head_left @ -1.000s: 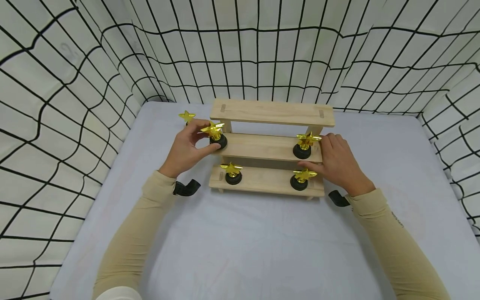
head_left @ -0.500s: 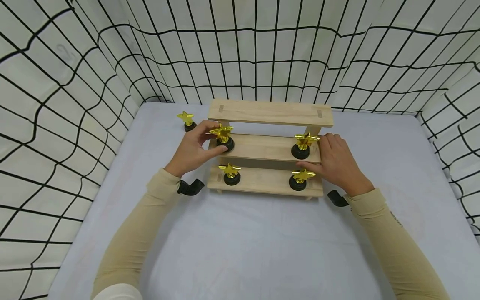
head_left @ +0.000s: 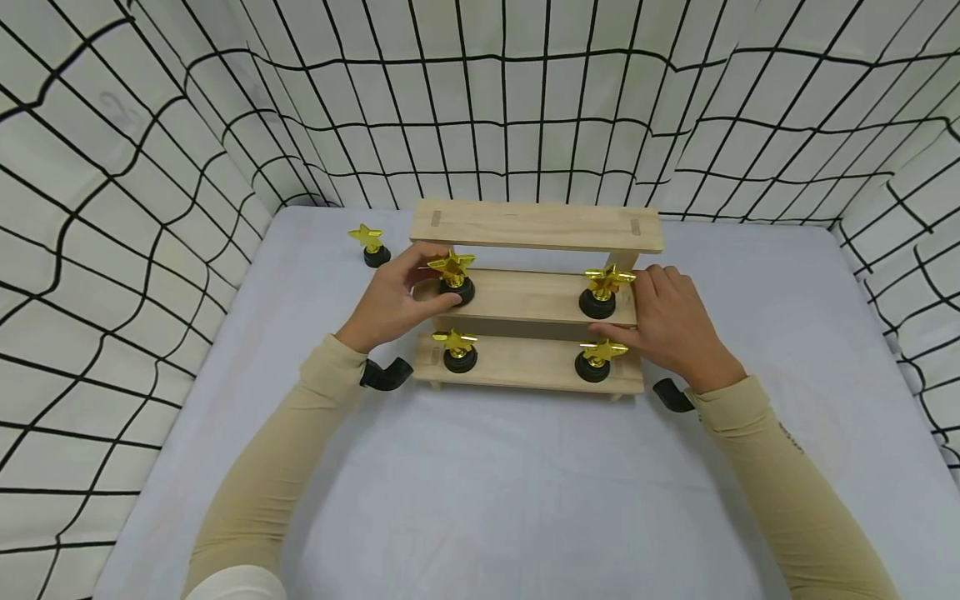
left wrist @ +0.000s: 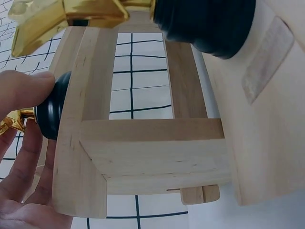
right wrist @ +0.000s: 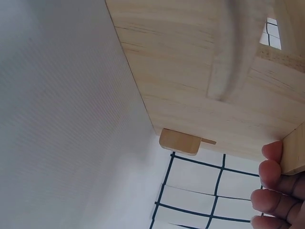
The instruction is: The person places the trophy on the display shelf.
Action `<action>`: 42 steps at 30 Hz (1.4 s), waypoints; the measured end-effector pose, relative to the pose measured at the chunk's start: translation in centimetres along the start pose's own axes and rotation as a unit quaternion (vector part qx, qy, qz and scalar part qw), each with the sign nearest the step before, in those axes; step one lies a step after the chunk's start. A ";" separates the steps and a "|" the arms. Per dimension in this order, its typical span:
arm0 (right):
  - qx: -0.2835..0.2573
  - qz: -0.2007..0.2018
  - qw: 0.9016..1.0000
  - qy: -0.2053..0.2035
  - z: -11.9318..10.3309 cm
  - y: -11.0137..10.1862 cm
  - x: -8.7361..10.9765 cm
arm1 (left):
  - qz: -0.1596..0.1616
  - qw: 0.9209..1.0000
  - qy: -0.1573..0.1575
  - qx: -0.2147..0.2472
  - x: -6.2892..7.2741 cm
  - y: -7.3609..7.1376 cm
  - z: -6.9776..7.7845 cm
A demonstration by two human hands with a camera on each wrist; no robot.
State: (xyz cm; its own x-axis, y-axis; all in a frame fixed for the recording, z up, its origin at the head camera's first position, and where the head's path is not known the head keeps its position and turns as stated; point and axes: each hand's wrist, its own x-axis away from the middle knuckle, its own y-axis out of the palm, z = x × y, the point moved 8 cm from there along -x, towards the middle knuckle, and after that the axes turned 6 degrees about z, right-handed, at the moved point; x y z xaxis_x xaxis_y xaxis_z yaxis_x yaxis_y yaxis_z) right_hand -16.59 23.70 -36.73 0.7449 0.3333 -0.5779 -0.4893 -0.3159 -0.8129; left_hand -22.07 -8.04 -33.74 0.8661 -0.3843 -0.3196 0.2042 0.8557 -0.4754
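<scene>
My left hand [head_left: 393,298] pinches the black base of a gold star trophy [head_left: 456,287], thumb in front and fingers behind, at the left end of the middle step of a three-tier wooden display shelf [head_left: 517,296]. In the left wrist view that trophy's base [left wrist: 51,109] sits against the step's board. My right hand [head_left: 675,325] grips the right end of the middle step, thumb along its front edge. Beside it stands another star trophy [head_left: 600,293]. On the bottom step are a left trophy [head_left: 460,353] and a right trophy [head_left: 594,363].
One more star trophy [head_left: 371,247] stands on the white-covered table [head_left: 525,492], left of the shelf. The top step [head_left: 536,223] spans the back. Black-lined white netting [head_left: 480,100] encloses the table's back and sides.
My left hand has carried its trophy rightward, from the left edge of the middle step to further over it. My right hand keeps its hold on the shelf.
</scene>
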 end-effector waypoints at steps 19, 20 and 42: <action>0.004 -0.013 1.000 0.019 0.0 -0.1 -0.2 | -0.009 0.999 0.008 0.030 0.0 0.3 -0.2; 0.002 -0.015 1.000 0.021 0.0 0.0 -0.2 | -0.009 0.999 0.007 0.031 0.0 0.3 -0.2; -0.006 -0.040 0.999 0.036 0.3 0.4 0.2 | -0.039 0.999 -0.014 0.017 -0.2 0.7 -0.6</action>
State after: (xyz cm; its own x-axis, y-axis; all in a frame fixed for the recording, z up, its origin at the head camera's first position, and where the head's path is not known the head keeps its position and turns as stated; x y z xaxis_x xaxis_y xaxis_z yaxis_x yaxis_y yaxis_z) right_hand -16.79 23.93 -37.20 0.8120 0.2935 -0.5044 -0.4223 -0.3012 -0.8550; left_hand -22.36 -7.64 -34.54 0.8587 -0.4416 -0.2600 0.2867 0.8345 -0.4705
